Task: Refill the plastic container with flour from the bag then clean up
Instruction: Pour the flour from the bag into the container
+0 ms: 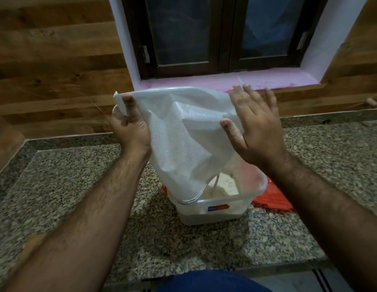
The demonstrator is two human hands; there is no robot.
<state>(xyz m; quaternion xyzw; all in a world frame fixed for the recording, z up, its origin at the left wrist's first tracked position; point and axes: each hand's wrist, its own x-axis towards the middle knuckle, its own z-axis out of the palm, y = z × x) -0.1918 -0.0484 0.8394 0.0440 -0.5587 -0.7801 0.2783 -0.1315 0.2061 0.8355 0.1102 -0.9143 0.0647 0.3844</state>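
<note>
A white woven flour bag (183, 131) hangs upside down, its mouth inside a clear plastic container (217, 209) on the granite counter. Pale flour (223, 186) lies in the container. My left hand (128, 125) pinches the bag's upper left corner. My right hand (257, 127) lies flat with spread fingers against the bag's right side, blurred at the fingertips. The container's orange-red lid (272, 199) lies on the counter just right of it, with a sliver showing at the left behind the bag.
The speckled granite counter (78, 186) runs left and right, with its front edge near my body. Behind it stand a wood-panelled wall (57, 70) and a dark-framed window with a pink sill (225, 81).
</note>
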